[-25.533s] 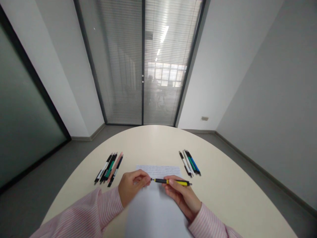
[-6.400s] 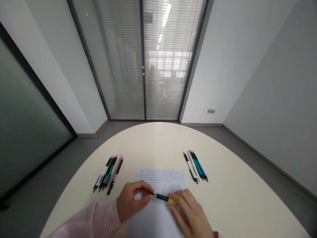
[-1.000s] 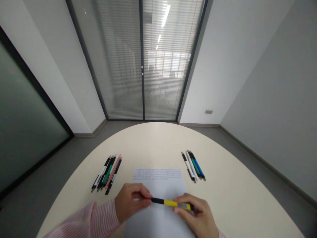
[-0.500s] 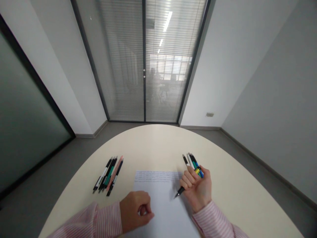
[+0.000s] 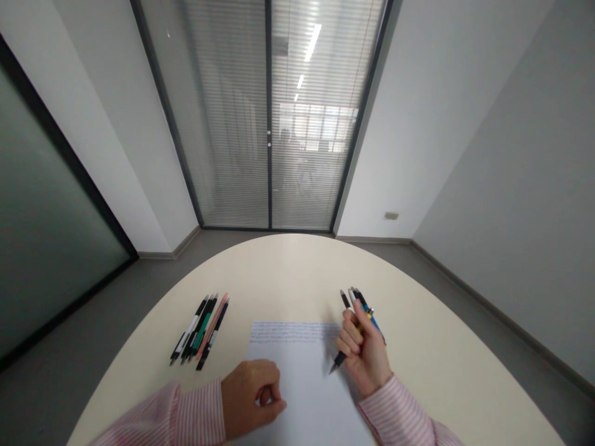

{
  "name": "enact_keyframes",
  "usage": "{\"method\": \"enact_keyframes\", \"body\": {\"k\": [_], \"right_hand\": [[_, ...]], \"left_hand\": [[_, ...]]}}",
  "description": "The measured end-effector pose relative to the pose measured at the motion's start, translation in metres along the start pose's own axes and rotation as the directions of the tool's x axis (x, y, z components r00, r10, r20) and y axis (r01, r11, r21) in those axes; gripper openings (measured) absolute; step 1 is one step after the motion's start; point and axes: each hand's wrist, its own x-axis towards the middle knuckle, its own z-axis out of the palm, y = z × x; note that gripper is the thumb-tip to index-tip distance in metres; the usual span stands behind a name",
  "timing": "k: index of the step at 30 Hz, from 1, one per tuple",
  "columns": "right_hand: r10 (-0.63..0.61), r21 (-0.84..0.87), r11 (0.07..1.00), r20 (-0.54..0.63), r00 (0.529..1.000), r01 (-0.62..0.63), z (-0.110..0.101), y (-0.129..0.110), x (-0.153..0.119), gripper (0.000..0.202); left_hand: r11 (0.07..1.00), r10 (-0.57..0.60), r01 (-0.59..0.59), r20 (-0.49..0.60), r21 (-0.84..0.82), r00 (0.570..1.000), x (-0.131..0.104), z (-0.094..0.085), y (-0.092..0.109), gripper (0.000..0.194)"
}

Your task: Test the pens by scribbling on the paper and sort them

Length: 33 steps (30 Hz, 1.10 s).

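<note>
While our left hand (image 5: 253, 396) is curled loosely closed, our right hand (image 5: 365, 356) is wrapped around a yellow and black pen (image 5: 339, 358). Most of the pen is hidden by our curled fingers; its dark front end sticks out below, tilted, with the point aimed down and to the left. That point is over the right part of a white sheet (image 5: 309, 402), though we cannot tell whether it touches the paper. Our left hand is over the sheet's left part, thumb drawn in to the index finger, and whether anything small sits inside we cannot tell.

Across the top of the sheet run several rows of small text, too fine for us to read. Just behind our right hand lies a group of pens, partly covered by it: a black and white pen (image 5: 343, 298) at its left and a blue pen (image 5: 379, 331) at its right. Farther left, well apart from the sheet's top corner, we have five pens side by side, among them a white and black pen (image 5: 189, 330), a green and black pen (image 5: 201, 331) and a pink pen (image 5: 212, 326).

Everything lies on a pale, round-edged counter (image 5: 290, 272). Pink striped sleeves (image 5: 199, 409) cover our wrists. Beyond stand a glass partition (image 5: 237, 186) with blinds and plain light walls (image 5: 446, 124).
</note>
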Motion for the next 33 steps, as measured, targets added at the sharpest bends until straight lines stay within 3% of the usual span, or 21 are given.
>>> {"method": "enact_keyframes", "body": {"k": [2, 6, 8, 10, 12, 16, 19, 22, 27, 33], "right_hand": [[-0.067, -0.122, 0.991, -0.035, 0.997, 0.062, 0.001, 0.002, 0.001, 0.018], [-0.113, -0.352, 0.927, 0.062, 0.992, 0.128, -0.002, 0.007, 0.001, 0.04], [-0.119, -0.541, 0.827, 0.093, 0.989, 0.15, -0.008, 0.01, 0.003, 0.048], [-0.14, -0.728, 0.662, 0.115, 0.983, 0.179, -0.014, 0.014, 0.005, 0.056], [-0.169, -0.827, 0.516, 0.159, 0.973, 0.225, -0.019, 0.016, 0.007, 0.048], [-0.237, -0.876, 0.405, 0.178, 0.955, 0.264, -0.021, 0.014, 0.008, 0.028], [-0.202, -0.891, 0.375, 0.192, 0.96, 0.257, -0.021, 0.012, 0.008, 0.02], [-0.165, -0.924, 0.289, 0.208, 0.964, 0.249, -0.023, 0.014, 0.008, 0.018], [-0.228, -0.962, 0.169, 0.175, 0.958, 0.216, -0.028, 0.017, 0.011, 0.033], [-0.183, -0.97, 0.117, 0.19, 0.965, 0.213, -0.029, 0.019, 0.011, 0.03]], "left_hand": [[1.0, 0.007, -0.007, 0.002, 0.0, 1.0, 0.0, 0.0, 0.0, 0.014], [1.0, 0.015, -0.015, -0.001, 0.006, 1.0, 0.0, 0.0, -0.002, 0.013], [1.0, 0.017, -0.017, 0.001, 0.009, 1.0, 0.0, 0.001, -0.003, 0.013], [1.0, 0.009, -0.009, 0.006, 0.006, 1.0, 0.001, 0.001, -0.003, 0.013], [1.0, -0.003, 0.003, 0.008, 0.004, 1.0, 0.001, 0.001, -0.003, 0.012], [1.0, 0.0, -0.001, 0.015, 0.007, 1.0, 0.001, 0.0, -0.002, 0.013], [1.0, 0.012, -0.012, 0.014, 0.006, 1.0, 0.001, 0.0, -0.002, 0.013], [1.0, 0.02, -0.02, 0.014, 0.004, 1.0, 0.001, 0.0, -0.002, 0.013], [1.0, 0.019, -0.019, 0.004, 0.002, 1.0, 0.001, 0.001, -0.001, 0.013], [1.0, 0.019, -0.019, 0.021, 0.024, 1.0, 0.003, 0.0, -0.001, 0.012]]}}
